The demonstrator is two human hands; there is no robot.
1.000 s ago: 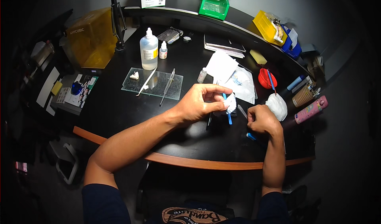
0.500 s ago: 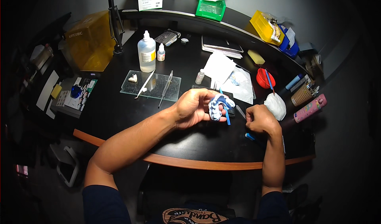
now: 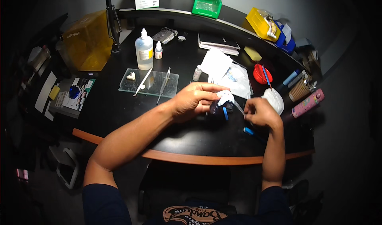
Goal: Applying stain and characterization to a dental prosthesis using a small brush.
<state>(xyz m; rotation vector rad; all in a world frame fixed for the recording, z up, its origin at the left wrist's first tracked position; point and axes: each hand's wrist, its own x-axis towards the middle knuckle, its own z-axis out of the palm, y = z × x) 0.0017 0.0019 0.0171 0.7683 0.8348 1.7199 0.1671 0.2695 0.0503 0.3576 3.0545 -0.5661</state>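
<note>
My left hand (image 3: pixel 191 99) holds a blue-and-white horseshoe-shaped dental impression (image 3: pixel 225 97) between thumb and fingers, its white side tilted up. Pinched in my right hand (image 3: pixel 262 112) is a slim flat-bladed tool (image 3: pixel 239 107), whose tip reaches the right side of the impression; I cannot tell whether it touches. Behind the impression shows a blue stick (image 3: pixel 225 113). On the table below my right hand lies a blue-ended tool (image 3: pixel 248 131). Left of my hands, a glass slab (image 3: pixel 152 90) carries a white-tipped instrument (image 3: pixel 143 81), tweezers (image 3: pixel 164 85) and a small cream-coloured piece (image 3: pixel 131 77).
A large clear bottle (image 3: pixel 145 57) and a dropper bottle (image 3: pixel 158 51) stand behind the slab. White papers (image 3: pixel 215 63) lie beyond my hands. At right are a red bowl (image 3: pixel 260 77), a white rounded lump (image 3: pixel 274 101), a woven cup (image 3: pixel 299 90) and a pink can (image 3: pixel 306 104).
My left hand has turned the impression so its white side faces up. My right hand has shifted slightly left and up, bringing the flat-bladed tool to the impression.
</note>
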